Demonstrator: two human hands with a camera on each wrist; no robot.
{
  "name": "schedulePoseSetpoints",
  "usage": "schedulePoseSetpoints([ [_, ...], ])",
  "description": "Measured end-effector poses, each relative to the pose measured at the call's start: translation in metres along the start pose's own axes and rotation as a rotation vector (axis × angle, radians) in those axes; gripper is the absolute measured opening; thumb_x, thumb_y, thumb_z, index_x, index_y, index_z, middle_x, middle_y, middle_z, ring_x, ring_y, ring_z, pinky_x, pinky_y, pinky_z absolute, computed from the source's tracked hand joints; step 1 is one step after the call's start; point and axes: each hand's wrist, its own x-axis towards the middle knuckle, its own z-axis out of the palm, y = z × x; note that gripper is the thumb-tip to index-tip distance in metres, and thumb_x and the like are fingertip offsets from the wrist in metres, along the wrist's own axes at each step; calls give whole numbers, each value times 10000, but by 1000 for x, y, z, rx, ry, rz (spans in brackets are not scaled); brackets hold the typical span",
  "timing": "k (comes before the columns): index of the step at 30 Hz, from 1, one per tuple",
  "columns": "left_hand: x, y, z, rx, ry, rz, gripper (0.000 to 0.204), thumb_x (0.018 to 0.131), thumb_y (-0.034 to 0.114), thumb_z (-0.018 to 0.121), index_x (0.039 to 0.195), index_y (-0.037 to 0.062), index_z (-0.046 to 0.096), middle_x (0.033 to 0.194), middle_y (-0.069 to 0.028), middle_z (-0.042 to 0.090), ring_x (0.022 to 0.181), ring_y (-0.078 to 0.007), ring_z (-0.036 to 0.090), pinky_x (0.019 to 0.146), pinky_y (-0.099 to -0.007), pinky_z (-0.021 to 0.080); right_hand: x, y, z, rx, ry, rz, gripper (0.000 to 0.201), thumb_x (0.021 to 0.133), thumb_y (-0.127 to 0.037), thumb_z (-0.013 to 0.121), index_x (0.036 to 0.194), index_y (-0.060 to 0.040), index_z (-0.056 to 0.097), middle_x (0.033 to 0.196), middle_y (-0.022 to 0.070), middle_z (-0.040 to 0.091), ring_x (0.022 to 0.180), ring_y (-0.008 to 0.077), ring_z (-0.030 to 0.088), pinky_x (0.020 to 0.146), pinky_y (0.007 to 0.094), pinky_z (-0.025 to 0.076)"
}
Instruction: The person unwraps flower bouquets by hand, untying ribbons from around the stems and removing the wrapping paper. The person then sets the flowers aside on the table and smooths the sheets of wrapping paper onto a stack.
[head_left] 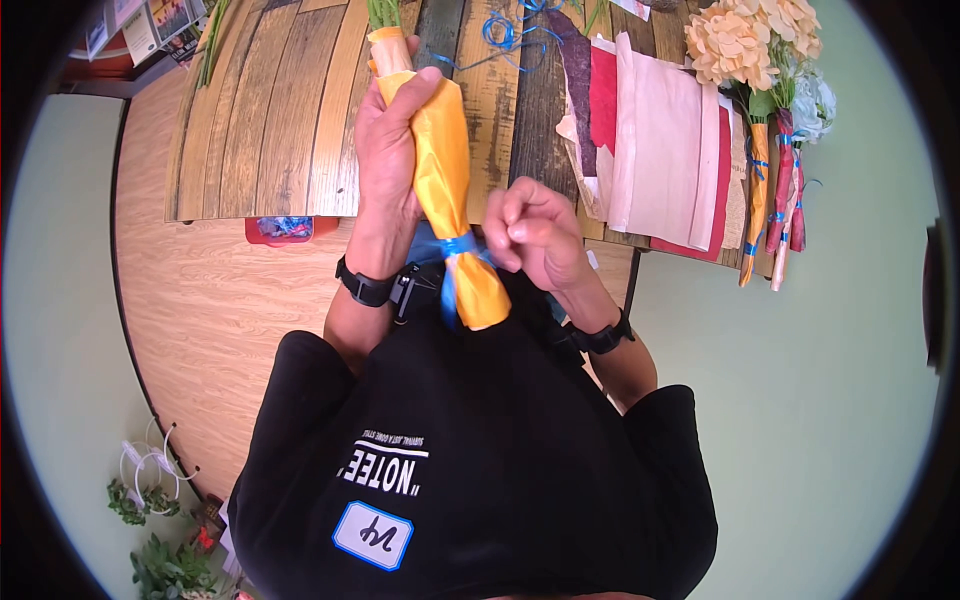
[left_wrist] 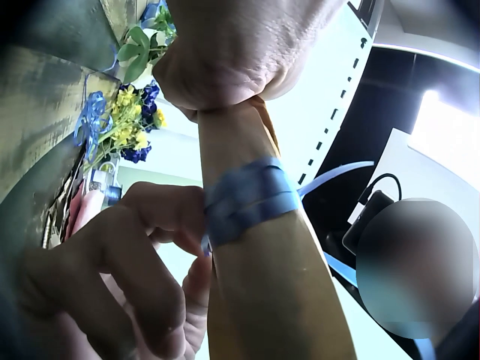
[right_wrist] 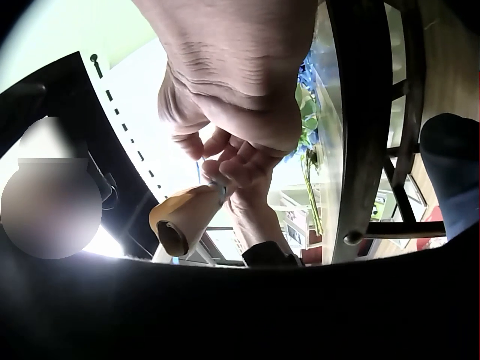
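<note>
My left hand [head_left: 388, 150] grips the upper part of a bouquet's yellow paper wrap [head_left: 440, 150], thumb lying along its front. Green stems [head_left: 383, 12] come out of its far end. A blue ribbon [head_left: 458, 244] is wound round the narrow waist of the wrap, with a loose tail hanging toward the shirt. Right at that band, the curled fingers of my right hand [head_left: 540, 235] pinch the ribbon. In the left wrist view the ribbon [left_wrist: 251, 201] circles the paper in overlapping turns. The wrap's rolled lower end [right_wrist: 176, 236] shows in the right wrist view.
Stacked pink and red paper sheets [head_left: 665, 150] lie on the right of the wooden table [head_left: 290, 110]. Beyond them, finished bouquets with peach flowers [head_left: 735, 45] and blue flowers [head_left: 812, 105] overhang the edge. Curled blue ribbon [head_left: 500, 35] lies at the back; a red bin [head_left: 285, 230] stands below.
</note>
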Motion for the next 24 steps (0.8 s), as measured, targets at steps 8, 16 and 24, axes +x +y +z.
schedulePoseSetpoints([
  [8, 2, 3, -6, -12, -2, 10, 476, 929, 82, 697, 1367, 52, 511, 909, -29, 636, 759, -117, 669, 644, -255, 562, -14, -18, 0, -481, 73, -101, 194, 907, -34, 616, 1099, -21, 594, 903, 83, 547, 630, 111, 489, 540, 255, 430],
  [16, 5, -10, -8, 84, 28, 42, 490, 922, 58, 705, 1367, 33, 501, 924, -33, 638, 760, -110, 662, 655, -255, 553, -13, -24, 36, -1021, 12, -84, 125, 905, -20, 729, 1001, 17, 657, 1055, 88, 600, 721, 81, 534, 610, 211, 431],
  [24, 5, -3, -4, 117, 16, 84, 471, 954, 117, 665, 1393, 25, 521, 926, -32, 652, 752, -94, 665, 663, -220, 554, -32, -26, 6, -253, -84, -29, 77, 1008, -50, 601, 994, 25, 602, 876, 83, 629, 661, 74, 551, 563, 224, 443],
])
